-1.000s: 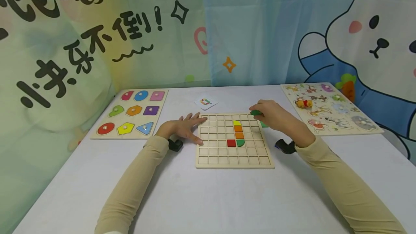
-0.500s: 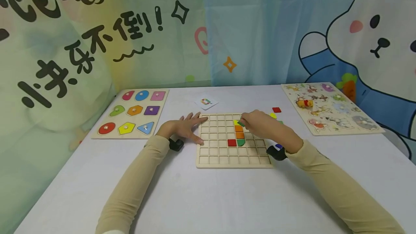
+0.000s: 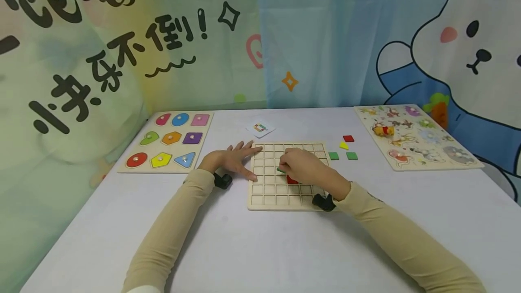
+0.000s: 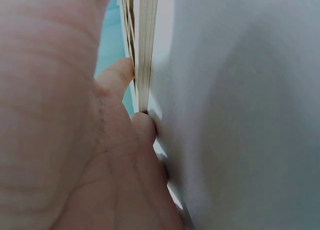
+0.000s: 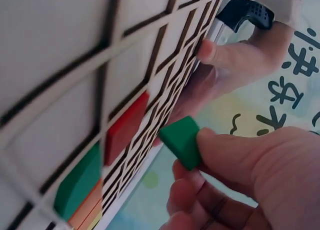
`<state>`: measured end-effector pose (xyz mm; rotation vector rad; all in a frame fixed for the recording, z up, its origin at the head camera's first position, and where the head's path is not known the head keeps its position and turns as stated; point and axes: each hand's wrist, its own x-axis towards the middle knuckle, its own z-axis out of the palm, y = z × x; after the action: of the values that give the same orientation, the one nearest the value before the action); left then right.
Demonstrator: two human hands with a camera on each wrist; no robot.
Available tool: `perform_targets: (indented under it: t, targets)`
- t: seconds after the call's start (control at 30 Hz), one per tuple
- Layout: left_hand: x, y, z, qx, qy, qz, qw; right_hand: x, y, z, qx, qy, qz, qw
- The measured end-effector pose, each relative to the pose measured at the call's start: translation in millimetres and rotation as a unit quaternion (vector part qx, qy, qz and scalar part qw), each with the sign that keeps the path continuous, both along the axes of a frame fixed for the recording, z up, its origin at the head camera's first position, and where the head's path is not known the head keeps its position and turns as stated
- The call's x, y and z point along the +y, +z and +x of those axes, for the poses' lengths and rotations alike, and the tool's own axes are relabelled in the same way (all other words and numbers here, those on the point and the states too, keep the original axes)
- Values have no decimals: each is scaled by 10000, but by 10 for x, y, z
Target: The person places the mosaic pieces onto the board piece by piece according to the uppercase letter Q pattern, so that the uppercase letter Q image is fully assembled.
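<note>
A wooden grid board (image 3: 264, 200) lies on the white table. My left hand (image 3: 234, 160) rests at its left side with fingers spread; the thumb touches the board's edge, as the left wrist view (image 4: 115, 155) also shows. Over the middle of the grid, my right hand (image 3: 305, 166) pinches a small green tile (image 5: 182, 140) between thumb and fingers, held just above the squares. Set in the grid nearby are a red tile (image 5: 127, 127), a green tile with a rounded corner (image 5: 80, 185) and an orange tile (image 5: 89, 207). In the head view, my right hand covers most of these.
Right of the board lie a loose red tile (image 3: 348, 138), a yellow triangle (image 3: 343, 145) and two green tiles (image 3: 352, 156). A pattern card (image 3: 260, 128) lies behind the board. A shape puzzle (image 3: 163, 148) stands left, an animal puzzle (image 3: 415, 139) right.
My right hand has carried the green tile from the board's upper right edge leftward and down to the grid's middle. The left hand stays in place.
</note>
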<state>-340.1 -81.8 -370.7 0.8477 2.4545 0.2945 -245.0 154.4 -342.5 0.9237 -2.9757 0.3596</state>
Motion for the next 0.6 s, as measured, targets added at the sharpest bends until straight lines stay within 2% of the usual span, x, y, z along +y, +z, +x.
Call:
perform_targets:
  t: [0.3,0.6]
  targets:
    - [-33,14,-10,11,36,50,10000,-174,27,-7,-434,-445,357,9974]
    - [-16,-9,-13,12,-34,-10,10000,-176,-12,25,-486,-508,365,9969]
